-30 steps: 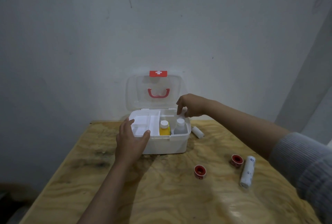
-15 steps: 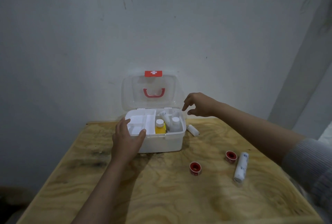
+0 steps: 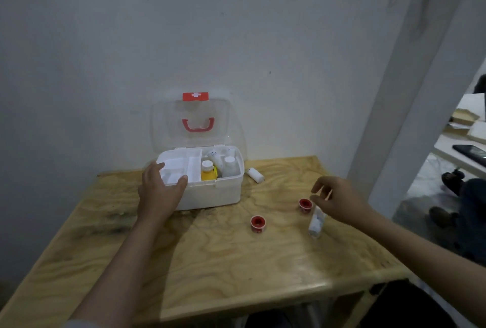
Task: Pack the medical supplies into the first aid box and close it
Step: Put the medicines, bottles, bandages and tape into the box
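Now that the right hand has left the first aid box at the back edge of the table and hangs empty over the white roll near the right edge, that roll seems next, while the left hand grips the box's corner.

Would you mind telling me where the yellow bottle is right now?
Head view, centre: the yellow bottle stands upright inside the open first aid box, right of its white tray and left of the white bottle.
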A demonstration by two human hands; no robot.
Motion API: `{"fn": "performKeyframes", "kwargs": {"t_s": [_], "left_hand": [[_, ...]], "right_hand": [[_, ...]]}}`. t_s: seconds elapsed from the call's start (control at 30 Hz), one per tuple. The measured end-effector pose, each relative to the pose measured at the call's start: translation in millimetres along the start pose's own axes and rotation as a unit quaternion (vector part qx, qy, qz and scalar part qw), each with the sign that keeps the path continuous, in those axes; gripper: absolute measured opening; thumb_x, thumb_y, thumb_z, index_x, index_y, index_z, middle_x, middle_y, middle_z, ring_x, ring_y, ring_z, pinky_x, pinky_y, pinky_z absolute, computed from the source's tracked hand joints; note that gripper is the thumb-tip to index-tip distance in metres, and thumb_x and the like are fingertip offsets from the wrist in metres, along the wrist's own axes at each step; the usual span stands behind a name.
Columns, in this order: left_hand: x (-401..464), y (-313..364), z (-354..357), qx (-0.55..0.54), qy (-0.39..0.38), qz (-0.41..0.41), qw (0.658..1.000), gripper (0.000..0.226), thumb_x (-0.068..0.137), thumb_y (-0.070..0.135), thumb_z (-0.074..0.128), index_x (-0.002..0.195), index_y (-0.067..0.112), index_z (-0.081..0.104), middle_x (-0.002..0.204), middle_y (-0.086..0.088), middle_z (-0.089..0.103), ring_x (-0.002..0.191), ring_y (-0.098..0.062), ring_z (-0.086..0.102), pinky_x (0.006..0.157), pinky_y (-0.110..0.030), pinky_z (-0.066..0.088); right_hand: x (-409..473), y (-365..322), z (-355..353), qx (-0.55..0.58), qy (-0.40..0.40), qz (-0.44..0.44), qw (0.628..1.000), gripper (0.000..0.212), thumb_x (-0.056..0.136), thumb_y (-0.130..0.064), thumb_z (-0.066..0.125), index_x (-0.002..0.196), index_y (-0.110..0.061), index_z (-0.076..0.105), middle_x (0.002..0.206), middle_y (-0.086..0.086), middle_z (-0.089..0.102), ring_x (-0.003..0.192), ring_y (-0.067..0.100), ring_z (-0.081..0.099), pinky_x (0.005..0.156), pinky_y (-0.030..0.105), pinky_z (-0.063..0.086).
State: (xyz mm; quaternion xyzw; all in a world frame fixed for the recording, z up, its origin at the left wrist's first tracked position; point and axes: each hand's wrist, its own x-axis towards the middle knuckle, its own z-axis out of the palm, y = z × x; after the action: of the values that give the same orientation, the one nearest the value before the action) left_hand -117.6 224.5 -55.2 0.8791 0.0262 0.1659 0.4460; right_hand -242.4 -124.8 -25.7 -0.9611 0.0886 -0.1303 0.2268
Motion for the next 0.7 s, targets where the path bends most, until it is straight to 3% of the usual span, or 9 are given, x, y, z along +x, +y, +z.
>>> {"fn": "performKeyframes", "kwargs": {"t_s": [0.1,0.2,0.3,0.43,0.57,0.7], "left_hand": [[-0.6,0.7,0.4,0.001,0.0,0.0,1.0,0.07,0.08,0.043,0.067,0.138,0.021,0.034,0.15,-0.007,0.033,0.131,-0.033,0.039,0.099,-0.054,0.045],[-1.5,1.5,-0.4,0.004,-0.003,0.003,1.0,0.069,0.082,0.042,0.066,0.139,0.018,0.035,0.15,-0.008,0.032,0.133,-0.034,0.037,0.101,-0.053,0.042],[-1.7,2.0,-2.3,0.007,-0.011,0.004,1.0,0.068,0.083,0.041,0.065,0.138,0.015,0.036,0.151,-0.009,0.031,0.135,-0.035,0.034,0.105,-0.052,0.037],[-0.8,2.2,-3.7,0.003,-0.018,0.002,1.0,0.069,0.082,0.041,0.064,0.139,0.015,0.035,0.151,-0.007,0.03,0.136,-0.034,0.032,0.108,-0.048,0.031],[-0.5,1.2,-4.0,0.008,-0.025,0.001,1.0,0.07,0.082,0.043,0.063,0.14,0.015,0.034,0.151,-0.007,0.03,0.136,-0.035,0.032,0.107,-0.049,0.032],[0.8,1.0,-4.1,0.011,-0.028,-0.001,1.0,0.073,0.082,0.044,0.064,0.141,0.015,0.032,0.151,-0.008,0.03,0.135,-0.035,0.033,0.107,-0.049,0.032]], "right_hand": [[-39.2,3.5,21.1,0.033,0.058,0.029,0.997,0.012,0.079,-0.038,0.068,0.084,-0.027,0.066,0.076,-0.004,0.059,0.069,0.01,0.055,0.06,0.029,0.044],[-64.9,2.7,43.1,0.047,0.064,0.084,0.993,0.019,0.079,-0.047,0.065,0.092,-0.033,0.065,0.089,-0.005,0.054,0.072,0.006,0.053,0.059,0.026,0.043],[-73.0,3.1,59.0,0.064,0.103,0.112,0.986,0.023,0.075,-0.05,0.068,0.088,-0.032,0.063,0.086,-0.005,0.053,0.071,0.008,0.055,0.062,0.03,0.047],[-71.4,2.8,66.9,0.11,0.163,0.153,0.968,0.015,0.075,-0.036,0.07,0.08,-0.026,0.061,0.082,0.0,0.059,0.072,0.015,0.056,0.06,0.029,0.041],[-75.0,-6.1,67.7,0.226,0.248,0.194,0.922,0.005,0.076,-0.019,0.067,0.076,-0.017,0.063,0.078,0.0,0.064,0.074,0.017,0.059,0.059,0.028,0.041],[-78.1,-40.1,57.8,0.306,0.297,0.147,0.893,0.006,0.077,-0.017,0.071,0.077,-0.017,0.065,0.074,-0.005,0.066,0.066,0.011,0.06,0.056,0.023,0.045]]}}
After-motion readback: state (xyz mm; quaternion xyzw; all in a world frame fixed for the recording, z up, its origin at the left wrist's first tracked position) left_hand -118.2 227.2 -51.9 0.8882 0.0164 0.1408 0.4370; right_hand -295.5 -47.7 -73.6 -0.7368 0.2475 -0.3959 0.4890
